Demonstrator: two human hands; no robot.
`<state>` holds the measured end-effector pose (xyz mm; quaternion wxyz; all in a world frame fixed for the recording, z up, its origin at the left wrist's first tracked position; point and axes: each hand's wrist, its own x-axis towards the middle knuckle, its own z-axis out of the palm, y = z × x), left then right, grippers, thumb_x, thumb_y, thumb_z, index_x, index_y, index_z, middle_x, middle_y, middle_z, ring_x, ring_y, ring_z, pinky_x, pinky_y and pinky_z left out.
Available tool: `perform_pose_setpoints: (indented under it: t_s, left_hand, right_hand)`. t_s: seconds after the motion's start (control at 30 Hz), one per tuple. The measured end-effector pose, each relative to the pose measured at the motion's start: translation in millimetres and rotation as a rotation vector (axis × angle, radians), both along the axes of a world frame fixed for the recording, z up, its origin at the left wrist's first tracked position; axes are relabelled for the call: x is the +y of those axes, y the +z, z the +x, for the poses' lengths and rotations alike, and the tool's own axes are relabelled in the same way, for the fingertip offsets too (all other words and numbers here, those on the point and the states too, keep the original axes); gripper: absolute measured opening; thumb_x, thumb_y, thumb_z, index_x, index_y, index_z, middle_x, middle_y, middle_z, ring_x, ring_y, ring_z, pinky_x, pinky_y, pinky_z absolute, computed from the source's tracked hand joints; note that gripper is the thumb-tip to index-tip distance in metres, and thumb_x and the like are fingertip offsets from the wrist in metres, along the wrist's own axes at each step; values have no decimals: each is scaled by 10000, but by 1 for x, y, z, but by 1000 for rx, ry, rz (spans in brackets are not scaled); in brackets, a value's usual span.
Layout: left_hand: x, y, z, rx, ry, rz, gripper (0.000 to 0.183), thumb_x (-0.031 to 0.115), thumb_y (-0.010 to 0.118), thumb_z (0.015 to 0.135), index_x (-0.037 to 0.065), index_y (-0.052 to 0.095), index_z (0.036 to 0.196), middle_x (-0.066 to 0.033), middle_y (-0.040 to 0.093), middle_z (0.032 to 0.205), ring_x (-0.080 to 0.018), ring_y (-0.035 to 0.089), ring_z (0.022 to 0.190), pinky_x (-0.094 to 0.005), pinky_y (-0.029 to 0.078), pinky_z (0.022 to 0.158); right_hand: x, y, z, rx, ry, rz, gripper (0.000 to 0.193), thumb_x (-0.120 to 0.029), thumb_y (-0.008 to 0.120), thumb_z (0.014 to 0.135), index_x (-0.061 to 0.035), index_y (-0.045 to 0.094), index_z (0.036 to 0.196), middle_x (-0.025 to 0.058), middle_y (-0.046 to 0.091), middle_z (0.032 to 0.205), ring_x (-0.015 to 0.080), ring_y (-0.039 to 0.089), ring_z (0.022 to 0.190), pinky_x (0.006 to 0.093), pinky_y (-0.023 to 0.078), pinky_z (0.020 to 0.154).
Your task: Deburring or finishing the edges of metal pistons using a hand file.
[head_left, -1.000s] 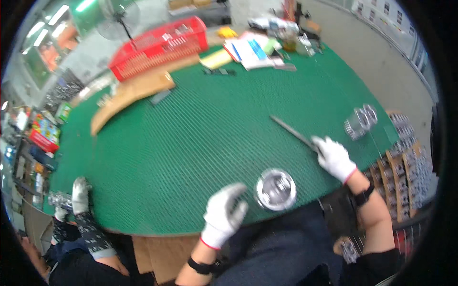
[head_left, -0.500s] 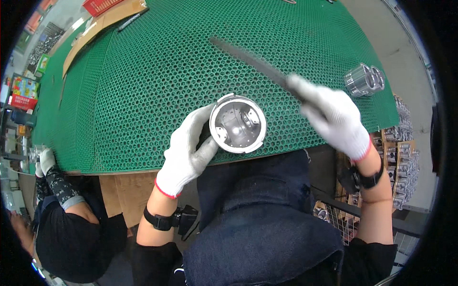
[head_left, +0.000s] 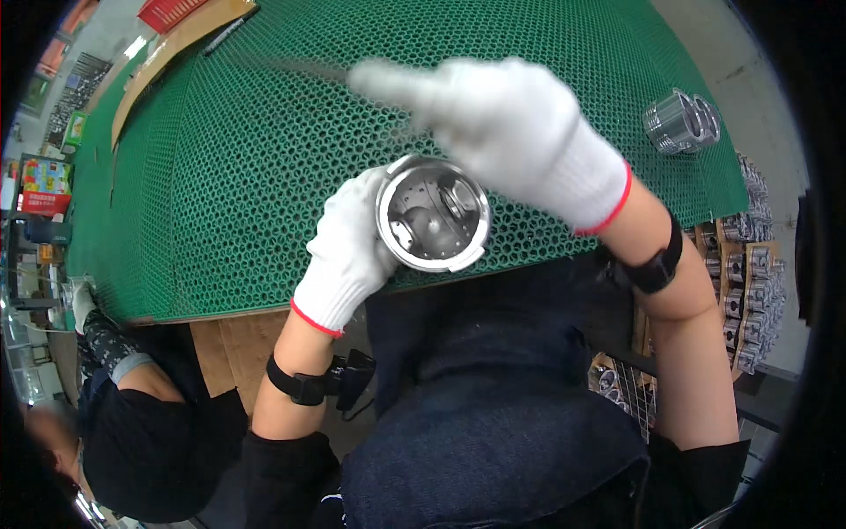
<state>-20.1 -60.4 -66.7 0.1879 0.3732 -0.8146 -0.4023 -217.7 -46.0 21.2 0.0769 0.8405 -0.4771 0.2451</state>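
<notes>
My left hand (head_left: 344, 242), in a white knit glove with a red cuff, is wrapped round the left side of a silvery metal piston (head_left: 432, 220). The piston's hollow end faces up, showing the pin bosses and small holes inside. Above and beyond it is my right hand (head_left: 511, 132), gloved the same way and blurred by motion. It is closed on a long, thin, dark file (head_left: 308, 66), whose blade points to the far left and is smeared. The file is apart from the piston. The grip is mostly hidden by the glove.
Green perforated matting (head_left: 264, 203) covers the table. More pistons (head_left: 679, 123) stand at its right edge, beside a rack of pistons (head_left: 753, 282). Far left are cardboard (head_left: 167, 62), a pen (head_left: 227, 35) and a red basket (head_left: 167, 12). A co-worker (head_left: 150, 432) sits at left.
My right hand has swung left and away from me with the file, now beyond the piston. My left hand keeps the piston, slightly shifted and tilted.
</notes>
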Motion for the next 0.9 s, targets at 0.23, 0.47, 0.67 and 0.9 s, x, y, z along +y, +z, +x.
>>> perform_pose_setpoints:
  t_s: [0.23,0.47,0.67,0.9]
  left_hand:
    - [30,29,24,-203,-12,-681,681,2,686,699,29,485,1349,-141,613,1180,-304,620,987,-401,482,848]
    - [48,83,51,-161,-381,-37,378,246,711,778,22,644,1075,-123,657,972,-300,629,918,-406,483,868]
    - [14,95,10,-180,-478,-739,395,315,756,704,108,663,1027,-50,638,1031,-252,609,998,-601,328,1056]
    - [6,81,-13,-565,-697,-678,424,236,746,660,158,674,1070,-5,659,1058,-214,611,1058,-585,305,1111]
  right_hand:
    - [19,-40,-87,133,-405,138,429,-334,612,892,-277,532,1310,90,582,851,271,638,709,382,532,624]
    - [228,-83,-169,-1012,-827,899,339,-247,578,942,-20,612,1192,70,657,829,67,547,547,200,415,462]
    - [387,-240,-161,-1315,-1342,1202,312,-320,529,973,-58,635,1106,72,671,878,167,614,714,333,500,643]
    - [492,-329,-144,-1832,-1766,1372,298,-310,516,978,-79,650,1109,70,682,924,204,637,805,362,511,727]
